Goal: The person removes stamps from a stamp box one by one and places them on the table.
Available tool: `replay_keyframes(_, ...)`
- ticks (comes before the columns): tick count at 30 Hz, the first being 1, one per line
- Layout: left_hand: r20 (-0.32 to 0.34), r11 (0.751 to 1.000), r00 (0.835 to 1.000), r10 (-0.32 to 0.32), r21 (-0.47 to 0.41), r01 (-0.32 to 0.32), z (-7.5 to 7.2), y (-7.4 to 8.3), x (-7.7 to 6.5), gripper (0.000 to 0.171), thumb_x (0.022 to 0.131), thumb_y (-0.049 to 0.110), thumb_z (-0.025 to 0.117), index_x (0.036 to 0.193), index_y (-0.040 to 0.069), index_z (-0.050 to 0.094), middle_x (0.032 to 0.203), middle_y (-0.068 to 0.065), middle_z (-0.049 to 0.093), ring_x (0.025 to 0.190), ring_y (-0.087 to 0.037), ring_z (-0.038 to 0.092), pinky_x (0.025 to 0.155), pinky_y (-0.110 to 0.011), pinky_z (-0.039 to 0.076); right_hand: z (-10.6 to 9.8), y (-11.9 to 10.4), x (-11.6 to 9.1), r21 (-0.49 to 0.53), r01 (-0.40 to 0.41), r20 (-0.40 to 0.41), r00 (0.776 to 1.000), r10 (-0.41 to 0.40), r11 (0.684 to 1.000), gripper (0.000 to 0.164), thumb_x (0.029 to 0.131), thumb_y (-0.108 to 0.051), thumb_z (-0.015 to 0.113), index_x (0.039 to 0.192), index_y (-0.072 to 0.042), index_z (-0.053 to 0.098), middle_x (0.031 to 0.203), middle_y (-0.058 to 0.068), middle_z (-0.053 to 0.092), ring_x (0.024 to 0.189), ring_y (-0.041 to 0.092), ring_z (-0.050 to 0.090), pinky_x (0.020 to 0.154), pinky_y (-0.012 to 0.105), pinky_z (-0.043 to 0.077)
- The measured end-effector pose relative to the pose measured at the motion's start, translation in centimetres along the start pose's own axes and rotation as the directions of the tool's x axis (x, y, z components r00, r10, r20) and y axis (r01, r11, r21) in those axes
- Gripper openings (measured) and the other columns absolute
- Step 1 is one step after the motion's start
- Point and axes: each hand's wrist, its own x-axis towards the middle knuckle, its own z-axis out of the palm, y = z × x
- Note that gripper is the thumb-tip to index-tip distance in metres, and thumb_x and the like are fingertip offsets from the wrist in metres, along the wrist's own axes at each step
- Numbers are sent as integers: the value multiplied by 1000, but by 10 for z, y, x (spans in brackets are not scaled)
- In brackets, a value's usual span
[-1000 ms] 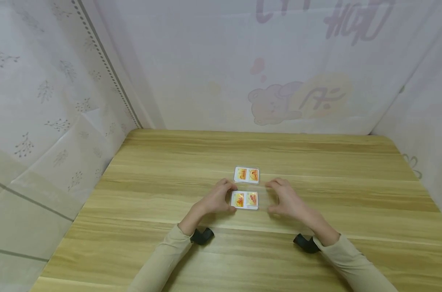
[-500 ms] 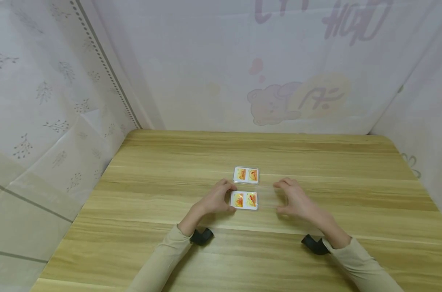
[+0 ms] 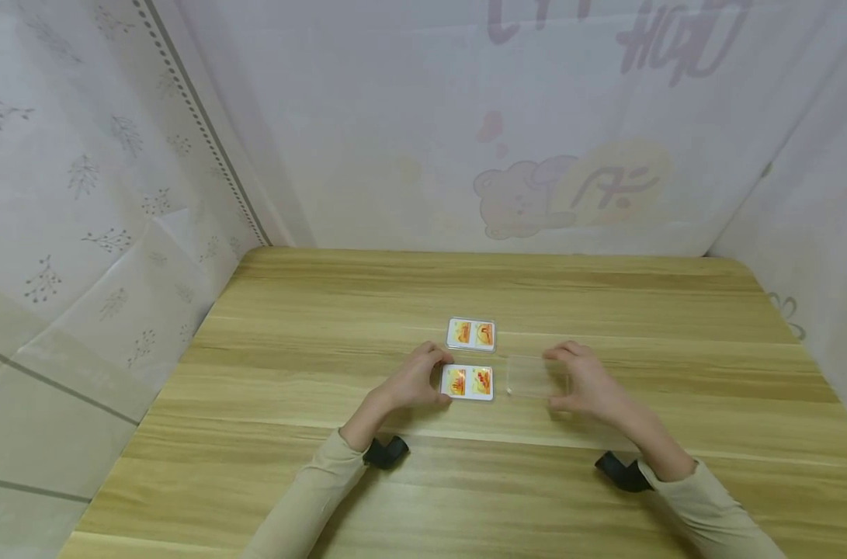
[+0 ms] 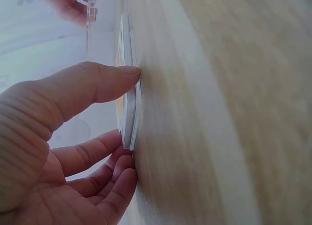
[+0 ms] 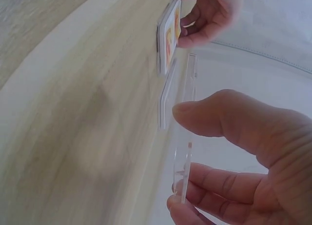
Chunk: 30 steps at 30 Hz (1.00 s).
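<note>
Two white cards with orange-yellow pictures show on the near stack, which lies flat in a thin case on the table. My left hand holds this stack by its left end, thumb on the near edge and fingers on the far edge. In the left wrist view the stack appears edge-on between thumb and fingers. To its right, my right hand pinches a clear plastic lid between thumb and fingers. The right wrist view shows the lid raised above the table.
Just beyond the near stack lies a second clear case with similar picture cards. Both rest on a wood-grain table. Patterned pale curtains hang behind the table and at its sides.
My right hand has moved steadily right, carrying the clear lid away from the near stack. My left hand and both card stacks have stayed in place.
</note>
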Motion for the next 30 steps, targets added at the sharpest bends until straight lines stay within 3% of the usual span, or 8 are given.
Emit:
replay_keyframes(14, 3, 1000, 1000, 6, -3, -6, 1, -2, 1, 54, 64, 5, 84, 111, -6, 59, 106, -14, 51, 100, -25, 48, 90, -40, 41, -9, 10, -12, -30, 11, -34, 999, -12, 999, 61, 59, -4, 84, 111, 13, 57, 107, 24, 57, 99, 41, 54, 85, 53, 45)
replay_keyframes(30, 14, 1000, 1000, 1, -28, 0, 0, -2, 0, 54, 66, 6, 83, 112, -6, 58, 108, -14, 51, 102, -26, 48, 91, -42, 41, -11, 30, -27, -64, 92, -82, 992, -97, 994, 58, 56, -2, 82, 108, 12, 59, 101, 18, 59, 92, 36, 57, 77, 50, 49)
